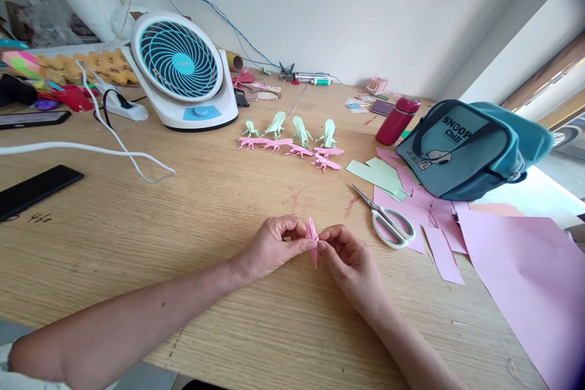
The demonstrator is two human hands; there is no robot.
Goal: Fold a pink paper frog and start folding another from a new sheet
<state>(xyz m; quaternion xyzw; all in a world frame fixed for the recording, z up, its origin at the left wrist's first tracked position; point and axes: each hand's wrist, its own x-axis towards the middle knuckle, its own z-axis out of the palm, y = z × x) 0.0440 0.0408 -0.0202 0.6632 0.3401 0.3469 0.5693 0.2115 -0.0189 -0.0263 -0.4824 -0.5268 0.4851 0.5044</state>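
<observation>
A small piece of folded pink paper [311, 230], narrow and pointed at both ends, is held upright between my two hands above the table. The thumb and fingers of my left hand [276, 242] pinch it from the left side. From the right, my right hand [350, 256] pinches its edge with thumb and forefinger. Farther back stand several folded pink paper insects [299, 150] in a row. Behind them are several light green folded paper insects [300, 131]. White-handled scissors [390, 225] lie partly open to the right of my hands, resting on pink paper.
A white and blue fan [185, 67] stands at the back left, near a white cable [114, 149] and a black phone-like slab [39, 191]. On the right are a red flask [397, 120], a teal bag [461, 152], green paper strips [377, 177] and a large pink sheet [525, 280].
</observation>
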